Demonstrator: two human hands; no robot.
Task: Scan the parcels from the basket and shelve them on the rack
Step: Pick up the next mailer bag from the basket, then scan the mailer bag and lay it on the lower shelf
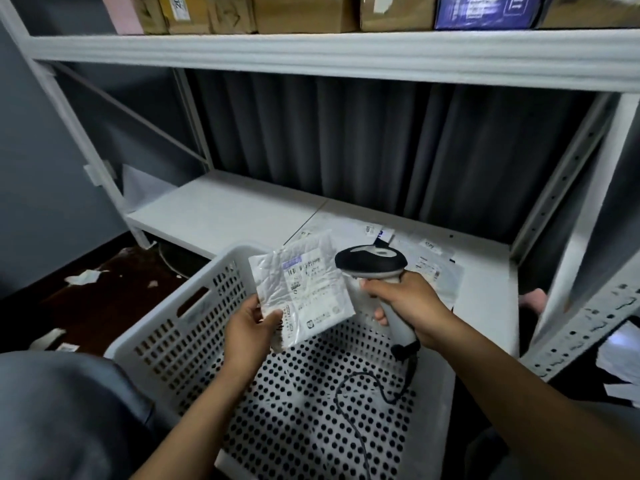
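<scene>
The left hand (pixel 249 327) pinched the last parcel (pixel 304 289); the right hand (pixel 405 303) gripped the scanner (pixel 374 263); the basket (pixel 194 306) lay bare; several parcels (pixel 429 268) lay shelved.

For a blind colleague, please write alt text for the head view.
A person's left hand holds a white parcel label-up while the right hand holds a barcode scanner beside it, above a white perforated basket. More flat parcels lie on the low rack shelf behind.

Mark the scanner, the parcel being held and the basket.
scanner (pixel 370 260): head view, on its dark head.
parcel (pixel 304 292): head view, on its shipping label.
basket (pixel 162 327): head view, on its perforated left wall.
</scene>
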